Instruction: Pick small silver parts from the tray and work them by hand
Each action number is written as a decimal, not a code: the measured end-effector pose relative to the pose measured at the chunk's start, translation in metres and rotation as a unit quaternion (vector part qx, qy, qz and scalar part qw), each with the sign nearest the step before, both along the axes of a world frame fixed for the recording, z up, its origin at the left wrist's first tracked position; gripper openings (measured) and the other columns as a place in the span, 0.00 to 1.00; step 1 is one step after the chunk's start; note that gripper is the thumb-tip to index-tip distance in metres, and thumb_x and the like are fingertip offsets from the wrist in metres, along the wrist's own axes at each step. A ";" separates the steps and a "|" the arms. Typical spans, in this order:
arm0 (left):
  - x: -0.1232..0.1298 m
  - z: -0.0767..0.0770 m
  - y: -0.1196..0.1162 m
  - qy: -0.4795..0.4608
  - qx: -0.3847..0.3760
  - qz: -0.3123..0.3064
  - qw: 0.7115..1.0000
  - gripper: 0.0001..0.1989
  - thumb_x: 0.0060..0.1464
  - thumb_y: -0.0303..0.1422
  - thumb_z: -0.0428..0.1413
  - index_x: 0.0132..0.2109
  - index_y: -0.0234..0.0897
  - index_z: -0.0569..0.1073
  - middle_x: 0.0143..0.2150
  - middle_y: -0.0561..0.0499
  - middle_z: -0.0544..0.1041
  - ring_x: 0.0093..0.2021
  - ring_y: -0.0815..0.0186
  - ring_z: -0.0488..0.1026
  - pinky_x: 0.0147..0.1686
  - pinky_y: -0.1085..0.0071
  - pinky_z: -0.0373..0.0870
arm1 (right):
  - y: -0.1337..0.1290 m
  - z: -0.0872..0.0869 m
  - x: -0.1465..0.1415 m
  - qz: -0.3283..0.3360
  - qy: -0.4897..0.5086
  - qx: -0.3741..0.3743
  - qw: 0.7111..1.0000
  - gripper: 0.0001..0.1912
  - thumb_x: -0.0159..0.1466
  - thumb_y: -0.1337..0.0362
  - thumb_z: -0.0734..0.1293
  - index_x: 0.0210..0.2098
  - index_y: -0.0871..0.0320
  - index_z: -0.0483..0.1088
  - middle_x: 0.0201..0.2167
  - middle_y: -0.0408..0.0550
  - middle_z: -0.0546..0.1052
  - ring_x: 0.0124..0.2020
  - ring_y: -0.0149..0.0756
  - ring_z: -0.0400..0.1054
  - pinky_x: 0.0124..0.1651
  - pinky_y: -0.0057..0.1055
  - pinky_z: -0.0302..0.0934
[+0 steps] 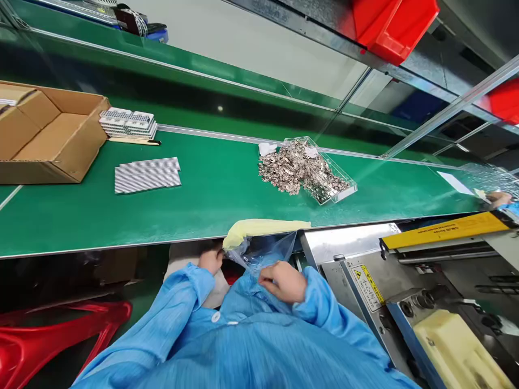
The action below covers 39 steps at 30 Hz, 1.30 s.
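Observation:
A clear plastic bag [270, 249] hangs in front of my lap at the belt's near edge. My right hand [284, 282] is closed, its curled fingers pinching the bag's lower side. On the other side my left hand [211, 260] is closed at the bag's left edge, its fingertips partly hidden. A pale yellow sheet [265, 227] lies along the green edge just above the bag, its left end drooping close to my left hand. What the bag contains, if anything, cannot be made out.
On the green conveyor belt [219, 189] small metal parts [290, 165] spill from a clear tray [344, 192]. Left are grey strips [148, 174], stacked white pieces [128, 123] and a cardboard box [77, 151]. A machine [365, 281] stands right, a red stool [60, 329] left. Another person's hand [498, 199] shows far right.

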State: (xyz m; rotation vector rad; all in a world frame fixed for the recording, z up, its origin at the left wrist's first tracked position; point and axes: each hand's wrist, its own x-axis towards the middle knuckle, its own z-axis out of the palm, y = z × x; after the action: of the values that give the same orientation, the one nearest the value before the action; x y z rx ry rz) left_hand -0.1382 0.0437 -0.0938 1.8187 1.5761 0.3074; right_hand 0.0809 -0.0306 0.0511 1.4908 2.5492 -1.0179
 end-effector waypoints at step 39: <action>-0.051 0.189 -0.008 -0.019 0.232 0.044 0.972 0.08 0.59 0.36 0.53 0.33 0.37 0.70 0.32 0.52 0.72 0.36 0.63 0.68 0.36 0.66 0.62 | 0.062 -0.014 -0.107 0.031 0.029 0.348 0.937 0.48 0.58 0.52 0.80 0.64 0.75 0.57 0.65 0.60 0.47 0.67 0.47 0.37 0.67 0.48 0.47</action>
State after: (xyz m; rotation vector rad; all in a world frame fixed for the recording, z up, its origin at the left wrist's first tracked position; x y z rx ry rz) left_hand -0.1894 0.0358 0.0952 2.0715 1.6566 0.8039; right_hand -0.0259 0.0317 0.0374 1.4687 3.1585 -0.1244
